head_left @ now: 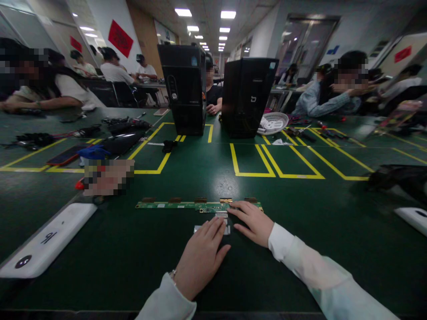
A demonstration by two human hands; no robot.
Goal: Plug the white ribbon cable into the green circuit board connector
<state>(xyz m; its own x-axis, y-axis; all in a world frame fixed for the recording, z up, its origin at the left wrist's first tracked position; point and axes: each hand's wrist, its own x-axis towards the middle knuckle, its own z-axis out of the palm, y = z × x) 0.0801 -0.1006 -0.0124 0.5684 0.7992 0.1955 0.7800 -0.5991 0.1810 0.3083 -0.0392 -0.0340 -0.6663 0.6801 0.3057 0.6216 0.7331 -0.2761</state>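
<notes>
A long, narrow green circuit board [180, 205] lies crosswise on the green table, with several brownish tabs along its far edge. Near its middle, a silvery flat ribbon cable [221, 214] runs from the board towards me. My left hand [203, 251] lies over this cable with fingers stretched out, partly hiding it; a pale flat end of it shows on both sides of the fingers. My right hand [251, 222] rests at the right part of the board, fingertips on or just beside its near edge, fingers apart. Neither hand is wrapped round anything.
Two black computer towers [182, 89] stand at the far side, beside a white basket [275, 122]. Tools and cables [123, 126] lie at the left. A white numbered device [50, 240] sits at my left. Yellow tape [253, 174] marks the table. Several people sit around.
</notes>
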